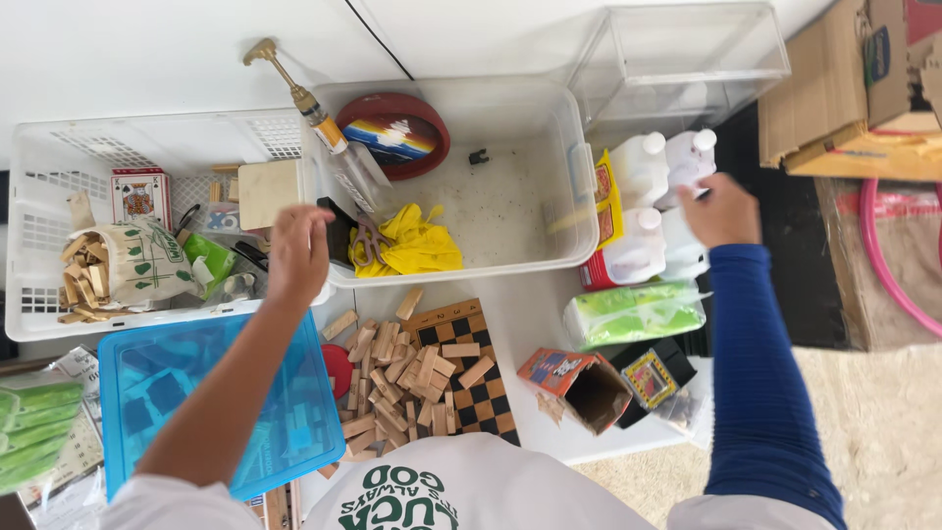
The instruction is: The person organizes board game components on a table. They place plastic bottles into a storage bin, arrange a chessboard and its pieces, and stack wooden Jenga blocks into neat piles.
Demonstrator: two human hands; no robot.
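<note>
Left hand (297,253) hovering mid-frame over the clear plastic bin's (564,172) near-left corner, fingers curled loosely, holding nothing visible, right hand (723,211) at upper right touching white plastic bottles (655,177), grip unclear, wooden blocks (402,378) lying below centre.

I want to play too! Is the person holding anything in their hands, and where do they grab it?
The right hand rests on a white bottle, near its top. Whether it really grips cannot be told. The left hand hovers over the white basket, holding nothing visible.

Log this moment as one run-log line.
left hand: over rim between white basket and clear bin, empty | right hand: on white bottles | wooden blocks: heaped on checkerboard
</note>
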